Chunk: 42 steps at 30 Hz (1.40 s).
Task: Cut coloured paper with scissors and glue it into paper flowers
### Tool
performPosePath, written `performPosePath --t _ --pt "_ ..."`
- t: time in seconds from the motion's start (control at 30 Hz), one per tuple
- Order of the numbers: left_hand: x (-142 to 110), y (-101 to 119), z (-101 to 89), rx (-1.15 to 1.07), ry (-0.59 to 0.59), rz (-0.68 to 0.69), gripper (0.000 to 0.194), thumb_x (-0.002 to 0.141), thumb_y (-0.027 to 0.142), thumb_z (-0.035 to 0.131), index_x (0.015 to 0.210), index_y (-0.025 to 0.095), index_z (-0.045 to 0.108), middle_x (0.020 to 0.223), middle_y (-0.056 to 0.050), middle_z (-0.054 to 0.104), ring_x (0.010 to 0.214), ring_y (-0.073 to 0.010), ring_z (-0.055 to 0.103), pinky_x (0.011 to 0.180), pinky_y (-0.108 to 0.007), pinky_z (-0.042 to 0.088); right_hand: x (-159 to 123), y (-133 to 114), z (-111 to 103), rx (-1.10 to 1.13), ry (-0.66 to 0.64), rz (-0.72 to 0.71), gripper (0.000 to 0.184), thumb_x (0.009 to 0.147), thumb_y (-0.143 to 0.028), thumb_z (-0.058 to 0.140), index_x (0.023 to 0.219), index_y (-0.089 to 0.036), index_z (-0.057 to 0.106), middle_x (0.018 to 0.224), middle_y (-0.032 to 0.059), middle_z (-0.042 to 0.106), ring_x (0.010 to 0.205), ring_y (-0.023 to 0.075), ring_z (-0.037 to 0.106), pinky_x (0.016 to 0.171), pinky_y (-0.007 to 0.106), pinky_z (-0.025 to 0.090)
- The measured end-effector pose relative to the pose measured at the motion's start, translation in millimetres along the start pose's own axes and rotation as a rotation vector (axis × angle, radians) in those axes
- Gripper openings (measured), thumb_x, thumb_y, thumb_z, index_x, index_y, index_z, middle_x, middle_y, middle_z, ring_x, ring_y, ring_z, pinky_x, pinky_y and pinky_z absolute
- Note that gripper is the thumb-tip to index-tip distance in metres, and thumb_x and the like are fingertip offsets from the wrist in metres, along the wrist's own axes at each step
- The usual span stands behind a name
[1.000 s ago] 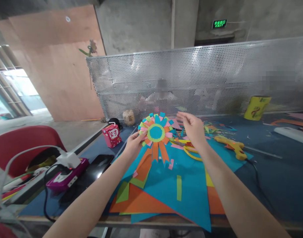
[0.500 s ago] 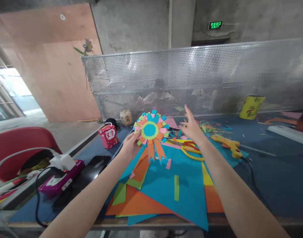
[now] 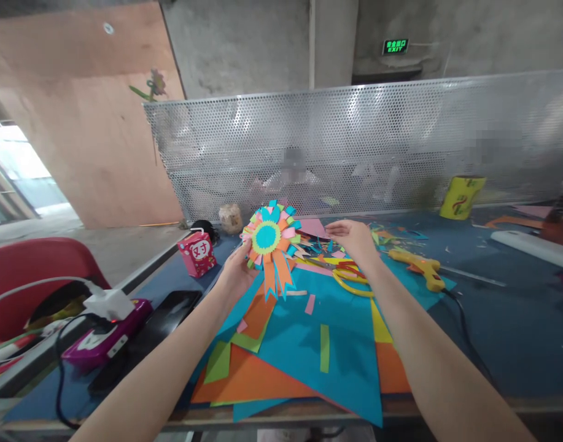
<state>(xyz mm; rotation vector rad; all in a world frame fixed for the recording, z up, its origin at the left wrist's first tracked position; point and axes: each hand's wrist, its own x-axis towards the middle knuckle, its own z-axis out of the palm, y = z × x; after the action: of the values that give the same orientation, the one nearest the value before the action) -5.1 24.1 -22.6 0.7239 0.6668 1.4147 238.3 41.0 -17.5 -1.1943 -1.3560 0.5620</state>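
multicoloured round paper rosette (image 3: 266,238) is pinched by the left hand (image 3: 238,270). the right hand (image 3: 355,241) hovers to its right, grip unclear.

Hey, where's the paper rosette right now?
In the head view, the paper rosette is just left of centre, in the left hand above the blue paper, with scissors to its right.

Right hand (image 3: 355,240) lower now, fingers drawn closer together after spreading half a second ago; left hand (image 3: 239,268) has turned paper rosette (image 3: 266,237) slightly sideways.
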Motion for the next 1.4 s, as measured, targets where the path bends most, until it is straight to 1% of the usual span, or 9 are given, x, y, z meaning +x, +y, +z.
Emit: performPosePath --t 0.17,0.27,0.4,0.5,0.67,0.97,1.13,1.3,1.4 --pt "-2.5 2.1 3.2 -0.008 0.018 -0.011 0.014 0.081 0.018 0.048 0.085 0.011 0.06 0.073 -0.005 0.069 0.066 -0.0138 0.065 0.061 -0.023 0.053 -5.6 -3.1 4.5 0.137 -0.067 0.096 0.008 0.059 -0.017 0.065 0.065 -0.018 0.061 0.058 0.0021 0.064 0.055 0.0187 0.063 0.056 0.034 0.053" --pt "-2.4 0.9 2.8 0.017 0.024 -0.003 0.013 0.078 0.02 0.053 0.083 0.011 0.061 0.071 -0.005 0.069 0.063 -0.0144 0.065 0.06 -0.024 0.053 -11.5 -10.9 11.7 0.218 -0.157 0.134 0.01 0.065 -0.026 0.064 0.07 -0.018 0.063 0.071 0.0056 0.068 0.065 0.0177 0.065 0.061 0.032 0.053" --pt "-1.1 -3.4 -0.1 0.061 -0.001 0.066 0.013 0.07 0.021 0.063 0.079 0.012 0.063 0.071 -0.004 0.069 0.063 -0.0131 0.064 0.057 -0.02 0.052 -24.3 -25.7 29.5 0.373 -0.444 0.178 0.031 0.073 -0.045 0.053 0.084 -0.019 0.064 0.083 0.0065 0.068 0.072 0.0163 0.064 0.066 0.031 0.052" --pt "-1.1 -6.2 -1.8 0.097 -0.03 0.123 0.017 0.062 0.021 0.069 0.075 0.013 0.064 0.07 -0.003 0.068 0.06 -0.0111 0.063 0.053 -0.017 0.05 -31.8 -29.8 42.0 0.374 -0.54 0.112 0.028 0.064 -0.038 0.065 0.085 -0.019 0.062 0.082 0.0025 0.067 0.072 0.0146 0.062 0.064 0.027 0.05" --pt "-1.4 -8.0 -2.4 0.152 -0.087 0.214 0.024 0.053 0.025 0.075 0.072 0.014 0.064 0.069 -0.001 0.067 0.061 -0.0104 0.061 0.055 -0.018 0.049 -33.0 -27.7 47.3 0.306 -0.453 -0.023 0.025 0.058 -0.027 0.07 0.079 -0.018 0.061 0.077 0.0007 0.067 0.075 0.0165 0.062 0.068 0.028 0.048" --pt "-1.4 -7.3 -2.6 0.28 -0.113 0.312 0.029 0.052 0.02 0.075 0.078 0.014 0.063 0.078 -0.002 0.067 0.069 -0.0131 0.062 0.061 -0.023 0.049 -36.6 -40.4 41.1 0.251 -0.386 -0.077 0.022 0.059 -0.028 0.069 0.078 -0.018 0.062 0.081 0.0023 0.067 0.084 0.0183 0.061 0.074 0.03 0.047" --pt "-2.3 -6.2 -2.6 0.342 -0.082 0.355 0.027 0.052 0.02 0.075 0.074 0.014 0.062 0.074 -0.002 0.067 0.063 -0.0117 0.061 0.059 -0.021 0.049 -41.4 -46.0 41.9 0.363 -0.383 0.011 0.028 0.058 -0.025 0.07 0.083 -0.02 0.06 0.079 0.0001 0.066 0.078 0.0155 0.062 0.07 0.027 0.048" --pt "-7.5 -6.8 3.9 0.398 -0.11 0.377 0.026 0.049 0.02 0.076 0.071 0.014 0.063 0.073 -0.002 0.067 0.064 -0.0139 0.061 0.061 -0.024 0.049 -43.7 -46.6 46.0 0.341 -0.252 0.109 0.022 0.053 -0.022 0.071 0.072 -0.02 0.06 0.062 -0.0037 0.062 0.055 0.0122 0.058 0.051 0.023 0.047" --pt "-9.9 -7.3 8.2 0.435 -0.101 0.391 0.027 0.047 0.02 0.077 0.069 0.014 0.063 0.071 -0.003 0.067 0.063 -0.0147 0.061 0.059 -0.025 0.049 -43.3 -43.6 48.4 0.319 -0.208 0.167 0.021 0.051 -0.023 0.072 0.066 -0.019 0.059 0.054 -0.0041 0.059 0.051 0.0123 0.056 0.048 0.023 0.045"
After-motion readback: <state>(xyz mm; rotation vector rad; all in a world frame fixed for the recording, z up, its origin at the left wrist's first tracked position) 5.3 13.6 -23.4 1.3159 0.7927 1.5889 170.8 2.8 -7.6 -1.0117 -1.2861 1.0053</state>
